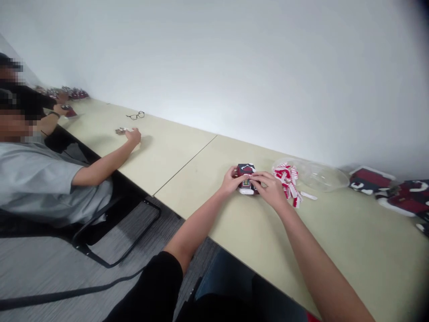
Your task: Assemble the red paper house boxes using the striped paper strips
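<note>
On the table in front of me stands a small boxy dark red and black toy (246, 168) with white trim and a little panel of coloured dots (246, 183). My left hand (232, 181) is closed around its left side, thumb across the front. The fingers of my right hand (272, 188) are pinched together at the toy's right front, by the panel; whatever they hold is too small to make out. Just to the right lies a pile of red and white strips (285, 175), partly behind my right hand.
A clear plastic container (323, 175) lies beside the strips, with a white piece (309, 196) in front. More dark red and black toys (372, 179) stand far right. To the left, a co-worker's hand (134, 135) holds a small item near glasses (136, 116). A seam crosses the table.
</note>
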### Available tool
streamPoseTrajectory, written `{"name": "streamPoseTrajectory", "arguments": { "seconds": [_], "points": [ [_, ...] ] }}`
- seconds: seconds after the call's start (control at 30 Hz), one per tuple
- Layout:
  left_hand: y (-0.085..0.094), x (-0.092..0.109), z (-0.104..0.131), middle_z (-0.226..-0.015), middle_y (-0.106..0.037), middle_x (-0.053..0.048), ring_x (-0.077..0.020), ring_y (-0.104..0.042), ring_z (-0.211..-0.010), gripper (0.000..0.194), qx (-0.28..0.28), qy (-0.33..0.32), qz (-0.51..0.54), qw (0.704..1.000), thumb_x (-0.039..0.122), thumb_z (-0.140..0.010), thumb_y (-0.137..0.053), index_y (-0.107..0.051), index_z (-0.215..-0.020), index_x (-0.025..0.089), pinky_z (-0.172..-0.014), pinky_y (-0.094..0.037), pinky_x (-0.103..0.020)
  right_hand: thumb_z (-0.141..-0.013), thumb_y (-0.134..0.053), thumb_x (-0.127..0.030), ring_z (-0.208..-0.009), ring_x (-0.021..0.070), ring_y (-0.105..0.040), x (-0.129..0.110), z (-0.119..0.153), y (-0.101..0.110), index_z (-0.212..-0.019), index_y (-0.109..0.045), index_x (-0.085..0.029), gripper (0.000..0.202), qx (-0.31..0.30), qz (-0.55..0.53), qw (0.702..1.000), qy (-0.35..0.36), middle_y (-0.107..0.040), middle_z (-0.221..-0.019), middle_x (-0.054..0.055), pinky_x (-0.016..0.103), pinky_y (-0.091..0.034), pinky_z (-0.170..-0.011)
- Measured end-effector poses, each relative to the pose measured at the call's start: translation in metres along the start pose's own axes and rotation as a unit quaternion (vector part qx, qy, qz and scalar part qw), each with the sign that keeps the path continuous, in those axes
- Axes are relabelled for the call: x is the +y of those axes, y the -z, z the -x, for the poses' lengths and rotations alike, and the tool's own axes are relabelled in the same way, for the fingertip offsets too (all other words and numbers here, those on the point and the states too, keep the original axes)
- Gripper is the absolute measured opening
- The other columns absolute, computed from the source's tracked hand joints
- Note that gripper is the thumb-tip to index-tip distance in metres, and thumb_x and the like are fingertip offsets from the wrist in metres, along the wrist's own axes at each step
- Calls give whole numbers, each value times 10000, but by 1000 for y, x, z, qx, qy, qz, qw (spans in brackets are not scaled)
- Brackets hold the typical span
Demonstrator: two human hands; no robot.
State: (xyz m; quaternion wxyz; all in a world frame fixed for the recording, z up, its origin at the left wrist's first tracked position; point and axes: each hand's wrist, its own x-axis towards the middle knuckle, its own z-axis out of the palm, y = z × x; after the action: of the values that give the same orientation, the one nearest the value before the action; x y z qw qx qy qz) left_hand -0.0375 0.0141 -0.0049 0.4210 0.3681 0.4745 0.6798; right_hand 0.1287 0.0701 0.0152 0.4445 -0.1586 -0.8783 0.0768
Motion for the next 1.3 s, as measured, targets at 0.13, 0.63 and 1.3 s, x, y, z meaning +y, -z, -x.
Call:
{"name": "streamPoseTrajectory", "arguments": {
  "seconds": [0.13, 0.63, 1.3],
  "points": [
    [-2, 2, 1, -969, -711, -46, -139, -646, -869, 603, 0, -10, 20, 1000, 459, -541, -903, -649, -1007, 171, -882, -512, -284, -958, -583, -261, -917, 220, -672, 2, -3, 0, -1008, -739, -189, 179, -34, 29, 999, 15, -722, -997, 78, 391, -544, -842],
    [-2, 27, 2, -875, -699, -24, -139, -611, -786, 558, -25, 64, 68, 995, 517, -540, -849, -665, -947, 182, -728, -454, -243, -978, -526, -200, -902, 203, -646, 2, -1, -9, -959, -755, -204, 231, 20, 80, 995, 63, -719, -974, 92, 376, -550, -813],
    [4, 19, 0, -948, -718, -53, -137, -649, -843, 612, -78, -21, -9, 997, 445, -562, -901, -639, -1041, 167, -798, -515, -252, -1003, -454, -240, -963, 210, -657, 10, 8, -4, -957, -752, -229, 302, -41, 83, 995, 24, -732, -1020, 83, 430, -548, -882]
  ]
}}
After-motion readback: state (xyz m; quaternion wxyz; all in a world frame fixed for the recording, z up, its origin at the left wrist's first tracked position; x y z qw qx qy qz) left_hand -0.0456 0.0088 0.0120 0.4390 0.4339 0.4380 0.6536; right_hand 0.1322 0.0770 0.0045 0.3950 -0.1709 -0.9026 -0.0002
